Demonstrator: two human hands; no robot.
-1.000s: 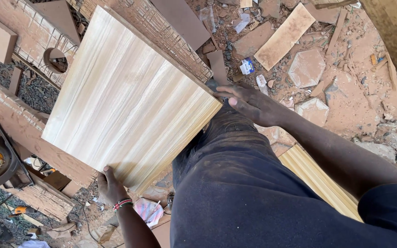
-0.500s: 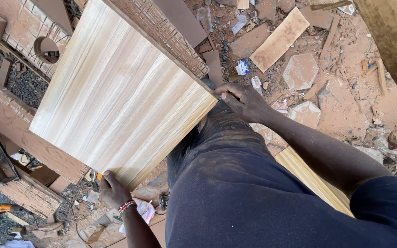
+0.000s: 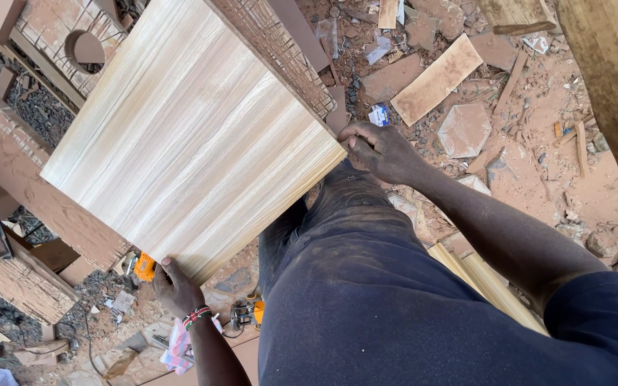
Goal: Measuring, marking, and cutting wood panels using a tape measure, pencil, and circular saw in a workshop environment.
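1. A large square tile (image 3: pixel 187 136) with pale wood-grain streaks is held up flat in front of the person, above the dusty red ground (image 3: pixel 538 164); its far part reaches over a brick ledge (image 3: pixel 30 171).
2. The right hand (image 3: pixel 380 150) is curled closed on the tile's right corner.
3. The left hand (image 3: pixel 173 286), a beaded bracelet (image 3: pixel 194 315) at its wrist, grips the near corner; thumb on top.
4. Broken tile offcuts (image 3: pixel 438 78) lie scattered beyond.

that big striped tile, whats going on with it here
A person holds the large wood-grain tile with both bare hands. The left hand grips its near corner from below, and the right hand pinches its right corner. The tile hangs tilted above the person's dark trousers. Broken tile pieces litter the red dirt ground.
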